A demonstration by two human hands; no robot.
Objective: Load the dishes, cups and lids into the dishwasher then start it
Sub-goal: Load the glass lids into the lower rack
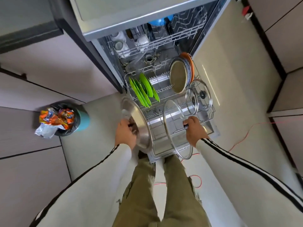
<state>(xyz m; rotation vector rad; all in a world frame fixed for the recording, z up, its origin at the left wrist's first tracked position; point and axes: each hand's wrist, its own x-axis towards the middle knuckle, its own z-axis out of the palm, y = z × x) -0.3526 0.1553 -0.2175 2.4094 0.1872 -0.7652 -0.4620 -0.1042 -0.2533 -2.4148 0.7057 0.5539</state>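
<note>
The dishwasher stands open with its lower rack (pixel 211 115) pulled out over the door. My left hand (pixel 125 134) grips the knob of a steel lid (pixel 139 122) held on edge at the rack's left side. My right hand (pixel 194 129) grips the black knob of a large glass lid (pixel 173 128), upright over the rack's front. In the rack stand several green plates (pixel 144 90), a stack of round plates with an orange one behind (pixel 179 76), and two smaller glass lids (pixel 200 95). White cups (pixel 119 45) and a blue bowl (pixel 157 22) sit in the upper rack.
A bin (pixel 65 118) lined with a black bag and full of wrappers stands on the floor to the left. A red cable (pixel 242 138) runs across the floor on the right. Cabinet fronts flank both sides. My legs stand at the door's front edge.
</note>
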